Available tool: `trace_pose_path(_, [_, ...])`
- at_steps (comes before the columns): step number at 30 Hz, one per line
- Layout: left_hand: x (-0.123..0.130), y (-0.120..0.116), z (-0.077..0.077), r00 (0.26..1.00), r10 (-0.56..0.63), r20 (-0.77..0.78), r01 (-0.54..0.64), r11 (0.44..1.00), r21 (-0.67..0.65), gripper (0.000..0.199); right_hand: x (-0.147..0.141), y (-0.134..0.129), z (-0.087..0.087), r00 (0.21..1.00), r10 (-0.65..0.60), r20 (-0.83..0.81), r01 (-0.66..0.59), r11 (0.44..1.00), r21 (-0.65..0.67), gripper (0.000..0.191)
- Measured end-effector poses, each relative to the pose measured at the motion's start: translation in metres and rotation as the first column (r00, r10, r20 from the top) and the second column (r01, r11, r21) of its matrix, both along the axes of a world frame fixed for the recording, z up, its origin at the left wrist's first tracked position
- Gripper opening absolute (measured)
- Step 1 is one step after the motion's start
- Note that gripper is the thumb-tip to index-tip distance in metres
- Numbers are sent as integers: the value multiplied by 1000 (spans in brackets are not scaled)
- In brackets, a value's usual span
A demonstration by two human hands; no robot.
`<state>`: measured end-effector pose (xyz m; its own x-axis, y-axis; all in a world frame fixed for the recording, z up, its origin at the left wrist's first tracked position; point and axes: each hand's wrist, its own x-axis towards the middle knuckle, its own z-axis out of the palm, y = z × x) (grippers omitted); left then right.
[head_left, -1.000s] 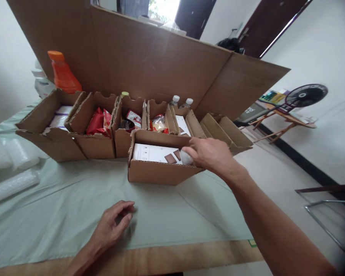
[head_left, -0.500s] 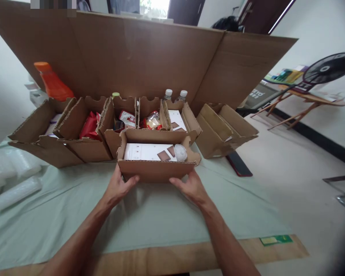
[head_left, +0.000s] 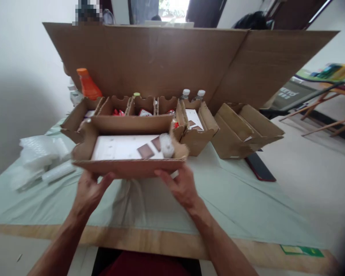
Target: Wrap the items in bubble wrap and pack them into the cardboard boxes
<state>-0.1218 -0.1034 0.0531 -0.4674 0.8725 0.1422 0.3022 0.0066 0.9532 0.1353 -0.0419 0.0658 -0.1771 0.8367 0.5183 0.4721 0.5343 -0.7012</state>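
Between my two hands an open cardboard box (head_left: 129, 168) is held up in front of the row of boxes. My left hand (head_left: 89, 191) grips its lower left end, thumb on the front wall; my right hand (head_left: 181, 184) grips the lower right end the same way. The fingers beneath are mostly hidden. Inside lie a white box with brown squares (head_left: 120, 147) and a wadded, whitish translucent bundle (head_left: 166, 145) at its right end. Behind, a similar cardboard box (head_left: 197, 142) holds another white box with brown squares (head_left: 193, 119).
Several cardboard boxes (head_left: 143, 103) line the back, some holding red packets. An orange bottle (head_left: 89, 85) and two white-capped bottles (head_left: 186, 93) stand behind them, before a tall cardboard panel (head_left: 161, 57). Bubble wrap (head_left: 43, 153) lies left; a dark flat object (head_left: 260, 167) lies right.
The held box has come up and nearer, and shifted left, with both hands still on it. My view has turned somewhat to the left.
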Motion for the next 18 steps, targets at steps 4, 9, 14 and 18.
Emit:
trace_pose_path(4, [45,11,-7,970,-239,40,233,965,118,72,47,-21,-5,972,-230,42,229,973,40,34])
trace_pose_path(9, [18,-68,-46,996,-58,62,65,991,-113,63,24,-62,-34,997,-56,53,55,998,17,52])
trace_pose_path(14, [-31,-58,-17,998,52,40,-53,998,25,74,-34,-21,-16,982,158,-100,-166,984,-67,47])
trace_pose_path(18, [19,-16,-22,972,-187,142,170,978,123,81,19,-14,-9,998,-67,-9,66,997,-49,41])
